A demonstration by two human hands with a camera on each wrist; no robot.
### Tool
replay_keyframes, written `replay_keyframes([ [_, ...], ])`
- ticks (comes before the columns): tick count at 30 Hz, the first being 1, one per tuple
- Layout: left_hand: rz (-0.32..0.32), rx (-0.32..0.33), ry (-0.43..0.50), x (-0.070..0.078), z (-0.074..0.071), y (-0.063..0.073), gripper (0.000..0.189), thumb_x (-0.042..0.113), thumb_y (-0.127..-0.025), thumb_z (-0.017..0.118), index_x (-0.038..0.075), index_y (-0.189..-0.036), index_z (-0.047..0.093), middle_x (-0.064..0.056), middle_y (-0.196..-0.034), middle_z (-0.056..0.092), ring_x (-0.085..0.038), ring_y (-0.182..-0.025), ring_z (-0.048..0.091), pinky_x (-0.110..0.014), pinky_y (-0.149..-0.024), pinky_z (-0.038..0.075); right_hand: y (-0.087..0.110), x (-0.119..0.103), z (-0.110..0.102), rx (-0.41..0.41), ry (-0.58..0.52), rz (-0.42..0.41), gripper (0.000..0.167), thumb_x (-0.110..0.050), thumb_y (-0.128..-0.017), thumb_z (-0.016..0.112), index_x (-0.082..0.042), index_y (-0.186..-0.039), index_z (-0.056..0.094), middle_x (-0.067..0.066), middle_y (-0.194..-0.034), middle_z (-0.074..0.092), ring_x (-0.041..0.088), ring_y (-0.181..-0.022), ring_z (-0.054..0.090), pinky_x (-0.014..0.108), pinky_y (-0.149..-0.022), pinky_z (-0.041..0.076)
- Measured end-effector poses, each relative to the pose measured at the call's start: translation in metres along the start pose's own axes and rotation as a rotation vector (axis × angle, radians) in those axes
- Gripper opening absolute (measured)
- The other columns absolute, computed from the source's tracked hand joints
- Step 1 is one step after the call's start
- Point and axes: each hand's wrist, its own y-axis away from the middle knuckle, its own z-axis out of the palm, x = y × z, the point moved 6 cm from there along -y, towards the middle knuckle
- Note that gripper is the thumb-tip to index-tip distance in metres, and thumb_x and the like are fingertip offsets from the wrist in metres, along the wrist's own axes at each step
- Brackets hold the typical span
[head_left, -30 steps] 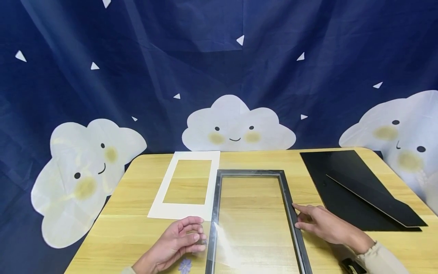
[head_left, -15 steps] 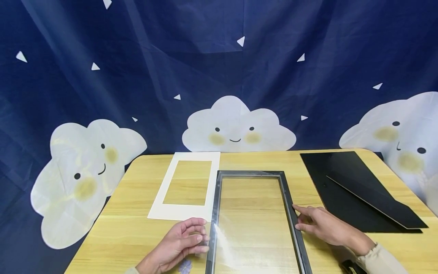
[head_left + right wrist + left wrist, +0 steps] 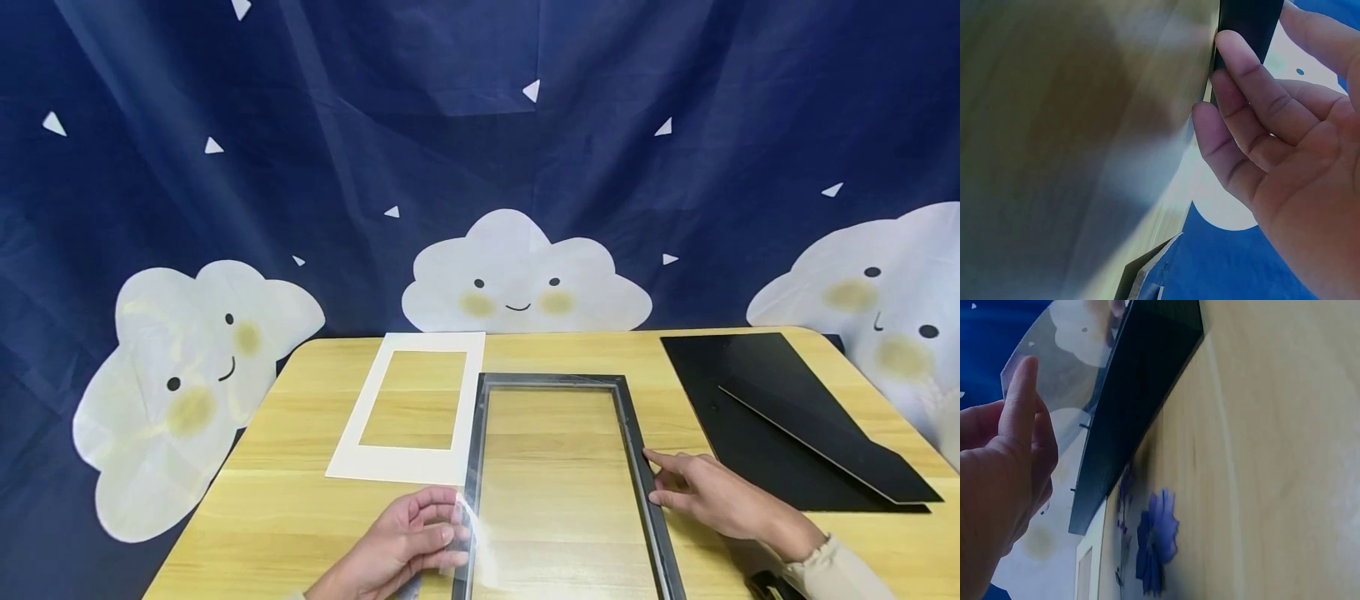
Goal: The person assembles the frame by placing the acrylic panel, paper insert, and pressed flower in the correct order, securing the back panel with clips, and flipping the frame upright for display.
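Observation:
A black picture frame (image 3: 641, 450) lies on the wooden table in the middle. My left hand (image 3: 420, 537) pinches the left edge of a clear plastic sheet (image 3: 1079, 381) between thumb and fingers. The sheet bends up over the frame's left side and overlaps its opening. My right hand (image 3: 708, 492) holds the outside of the frame's right bar. In the right wrist view, its fingertips lie low against the black side bar (image 3: 1244, 31), with the thumb at the upper edge. Close below the left hand, a purple flower (image 3: 1157, 540) lies on the table.
A white mat board (image 3: 390, 462) with a cut-out window lies left of the frame. To the right rests a black backing board (image 3: 750, 467) with its stand leg (image 3: 832, 442) raised. A dark object (image 3: 772, 583) sits near the right sleeve. A blue cloud-print curtain (image 3: 480, 125) hangs behind.
My left hand has moved slightly right and down, bringing the sheet's edge over the frame's left bar and covering more of the flower. My right hand stays on the frame.

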Motion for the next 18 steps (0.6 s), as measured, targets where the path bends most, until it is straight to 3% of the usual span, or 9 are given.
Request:
replay_keyframes([
  [5,0.019,-0.019,-0.009,-0.004,0.004,-0.001,0.036,-0.01,-0.094,0.056,-0.01,-0.127,0.042,-0.008,-0.111,0.058,-0.018,-0.103,0.065,-0.039,-0.092,0.054,0.0,0.001,0.0,-0.003,-0.006,0.002,0.066,-0.023,-0.096,0.068,0.021,-0.138,0.043,-0.009,-0.091,0.062,0.001,-0.079,0.052,0.023,-0.064,0.044],
  [18,-0.042,0.051,-0.082,-0.012,0.009,-0.001,0.047,-0.008,-0.091,0.062,-0.009,-0.132,0.04,-0.008,-0.106,0.056,-0.016,-0.091,0.062,-0.03,-0.083,0.057,-0.001,0.0,0.0,0.003,-0.005,0.005,0.066,-0.025,-0.096,0.067,0.02,-0.138,0.043,-0.011,-0.089,0.063,0.0,-0.075,0.052,0.023,-0.062,0.043],
])
